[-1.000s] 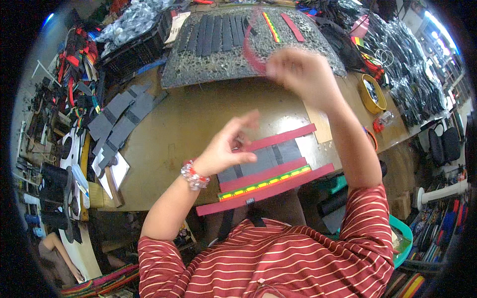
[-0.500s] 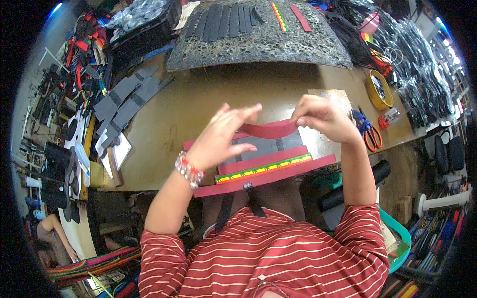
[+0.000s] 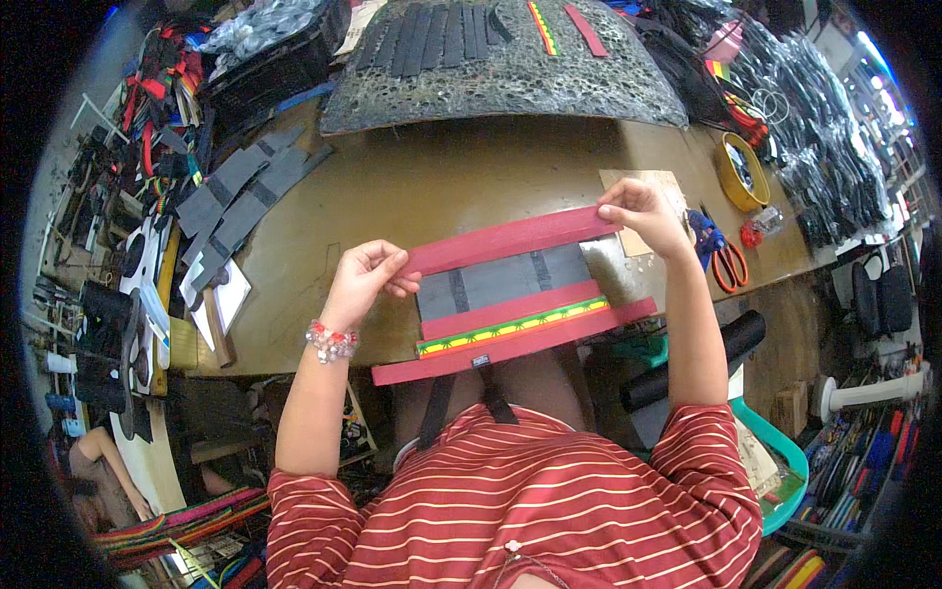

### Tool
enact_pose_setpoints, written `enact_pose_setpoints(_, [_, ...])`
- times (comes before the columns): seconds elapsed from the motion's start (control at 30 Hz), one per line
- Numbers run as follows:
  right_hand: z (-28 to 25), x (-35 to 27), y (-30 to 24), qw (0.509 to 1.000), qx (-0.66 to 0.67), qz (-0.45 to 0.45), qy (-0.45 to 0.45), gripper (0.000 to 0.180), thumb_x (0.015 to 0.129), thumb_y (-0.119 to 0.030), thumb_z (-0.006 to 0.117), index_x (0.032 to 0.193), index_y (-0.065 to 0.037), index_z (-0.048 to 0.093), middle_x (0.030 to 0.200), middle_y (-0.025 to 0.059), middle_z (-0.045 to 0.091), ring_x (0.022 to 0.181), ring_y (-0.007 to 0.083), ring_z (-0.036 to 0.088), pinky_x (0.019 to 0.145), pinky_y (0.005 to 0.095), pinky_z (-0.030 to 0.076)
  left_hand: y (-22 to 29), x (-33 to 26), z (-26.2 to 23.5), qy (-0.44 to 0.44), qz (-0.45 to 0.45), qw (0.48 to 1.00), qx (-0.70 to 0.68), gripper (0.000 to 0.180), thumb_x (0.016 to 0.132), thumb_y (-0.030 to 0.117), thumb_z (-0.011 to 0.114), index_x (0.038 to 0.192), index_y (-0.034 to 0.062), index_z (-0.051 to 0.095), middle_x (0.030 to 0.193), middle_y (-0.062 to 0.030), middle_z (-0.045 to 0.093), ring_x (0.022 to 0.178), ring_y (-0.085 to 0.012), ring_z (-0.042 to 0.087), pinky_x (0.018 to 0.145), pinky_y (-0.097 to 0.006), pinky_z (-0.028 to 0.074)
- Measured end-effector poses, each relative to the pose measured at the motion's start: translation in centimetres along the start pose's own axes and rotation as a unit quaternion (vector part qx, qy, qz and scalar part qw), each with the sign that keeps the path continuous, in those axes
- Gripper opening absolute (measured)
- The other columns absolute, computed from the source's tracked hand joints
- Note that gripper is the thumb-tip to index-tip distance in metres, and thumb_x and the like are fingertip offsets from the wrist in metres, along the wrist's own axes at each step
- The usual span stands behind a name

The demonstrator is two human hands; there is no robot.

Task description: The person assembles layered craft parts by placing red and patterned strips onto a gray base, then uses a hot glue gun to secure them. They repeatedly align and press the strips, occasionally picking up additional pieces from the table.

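Observation:
A dark red fabric strip (image 3: 505,239) stretches nearly straight between my two hands. My left hand (image 3: 371,275) pinches its left end, fingers closed; at the other end, my right hand (image 3: 643,211) grips it between thumb and fingertips. Just below the strip lies a grey panel (image 3: 500,282) crossed by black bands. Along the panel's near side runs a second red strip (image 3: 510,308), then a green and yellow patterned strip (image 3: 515,326). Nearest my body, a longer red strip (image 3: 422,367) with a small dark label lies at the table edge.
Grey pieces (image 3: 235,191) and a hammer (image 3: 216,329) lie at the left. Orange-handled scissors (image 3: 729,267) and a yellow bowl (image 3: 746,175) are on the right. Across the back, a mottled board (image 3: 500,93) carries black, red and patterned strips.
My left hand has moved left and down from over the panel and closed on the strip's left end. The strip, sagging before, is now drawn out straighter. My right hand has shifted slightly right.

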State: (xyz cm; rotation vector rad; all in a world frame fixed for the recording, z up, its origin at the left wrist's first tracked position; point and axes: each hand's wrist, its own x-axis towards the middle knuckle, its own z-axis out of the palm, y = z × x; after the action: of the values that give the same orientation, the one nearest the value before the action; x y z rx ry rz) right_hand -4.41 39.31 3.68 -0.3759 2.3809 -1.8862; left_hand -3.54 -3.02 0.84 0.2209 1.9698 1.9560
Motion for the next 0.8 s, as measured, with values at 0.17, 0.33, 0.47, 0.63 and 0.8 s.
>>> enact_pose_setpoints(0.17, [1.9, 0.9, 4.8, 0.992, -0.085, 0.082, 0.032, 0.012, 0.084, -0.012, 0.070, 0.093, -0.005, 0.065, 0.078, -0.0026, 0.064, 0.071, 0.0046, 0.056, 0.064, 0.0219, 0.045, -2.7, 3.1, -0.1, 0.048, 0.019, 0.992, 0.111, 0.019, 0.094, 0.019, 0.060, 0.098, 0.0003, 0.062, 0.079, -0.0056, 0.067, 0.068, -0.0108, 0.066, 0.058, -0.022, 0.053])
enact_pose_setpoints(0.33, [2.4, -0.1, 6.4, 0.992, -0.109, 0.055, 0.035, 0.011, 0.086, -0.008, 0.067, 0.094, -0.004, 0.063, 0.083, -0.0005, 0.065, 0.077, 0.0079, 0.059, 0.072, 0.0239, 0.048, -4.0, 5.6, -1.3, 0.052, 0.002, 0.987, 0.151, 0.021, 0.093, 0.019, 0.061, 0.101, -0.0006, 0.063, 0.079, -0.0053, 0.067, 0.064, -0.0077, 0.063, 0.056, -0.021, 0.052])
enact_pose_setpoints(0.47, [1.9, -0.9, 5.1, 0.997, 0.005, 0.022, 0.072, 0.012, 0.084, -0.009, 0.069, 0.092, -0.002, 0.064, 0.078, -0.0001, 0.065, 0.072, 0.0063, 0.058, 0.066, 0.0221, 0.046, -2.9, 5.0, -1.8, 0.024, 0.003, 0.992, 0.125, 0.022, 0.092, 0.021, 0.062, 0.100, 0.0008, 0.064, 0.079, -0.0049, 0.067, 0.067, -0.0086, 0.063, 0.058, -0.022, 0.051])
enact_pose_setpoints(0.63, [2.1, -1.3, 4.2, 0.993, -0.074, 0.053, 0.069, 0.007, 0.084, -0.009, 0.070, 0.085, -0.002, 0.067, 0.074, -0.0008, 0.065, 0.067, 0.0060, 0.057, 0.063, 0.0212, 0.046, -1.8, 1.8, -1.5, 0.013, 0.114, 0.941, 0.317, 0.020, 0.089, 0.019, 0.065, 0.094, 0.0004, 0.068, 0.079, -0.0020, 0.067, 0.070, -0.0086, 0.058, 0.064, -0.025, 0.047])
enact_pose_setpoints(0.8, [3.0, -1.8, 5.3, 0.988, -0.093, 0.103, 0.067, 0.011, 0.082, -0.012, 0.073, 0.085, -0.002, 0.069, 0.071, -0.0010, 0.063, 0.063, 0.0054, 0.054, 0.060, 0.0215, 0.044, -2.4, 0.8, -1.1, 0.054, 0.102, 0.942, 0.315, 0.018, 0.082, 0.020, 0.069, 0.087, 0.0035, 0.071, 0.074, -0.0075, 0.065, 0.066, -0.0158, 0.056, 0.063, -0.029, 0.046])
